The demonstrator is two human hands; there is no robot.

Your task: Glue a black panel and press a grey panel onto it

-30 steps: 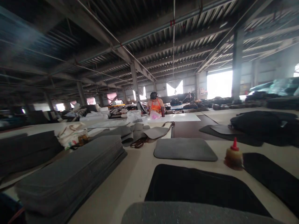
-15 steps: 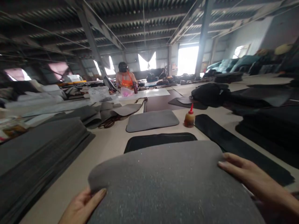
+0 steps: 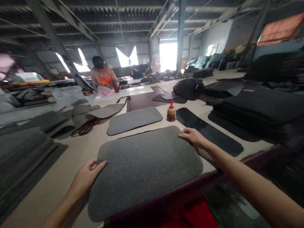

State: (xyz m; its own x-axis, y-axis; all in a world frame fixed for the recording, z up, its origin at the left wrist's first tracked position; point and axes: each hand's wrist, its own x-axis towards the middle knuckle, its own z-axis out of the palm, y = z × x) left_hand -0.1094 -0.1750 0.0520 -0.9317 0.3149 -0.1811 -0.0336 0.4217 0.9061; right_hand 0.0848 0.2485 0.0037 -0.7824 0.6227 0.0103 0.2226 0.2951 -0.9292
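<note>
A large grey sheet point(image 3: 144, 171) with rounded corners and pale specks spans the space between my hands. My left hand point(image 3: 89, 175) pinches its left edge, thumb on top and fingers underneath. At the far right corner, my right hand point(image 3: 191, 136) grips the sheet between thumb and fingers. The sheet covers most of what lies beneath it; only a thin dark edge shows along its far side. Just beyond lies a lighter grey panel point(image 3: 135, 120), flat on the table. A squeeze bottle point(image 3: 171, 112) with a red nozzle and amber contents stands upright to its right.
A long black strip point(image 3: 209, 131) lies right of the bottle. Stacks of grey sheets point(image 3: 26, 161) line the left, and a black pile point(image 3: 258, 114) stands at right. Across the table point(image 3: 80, 147) a person in an orange apron point(image 3: 104, 77) is at work.
The grey sheet has moved away from me and lower toward the table, covering the black panel. Both hands went with it, keeping their hold. My view has swung to the right.
</note>
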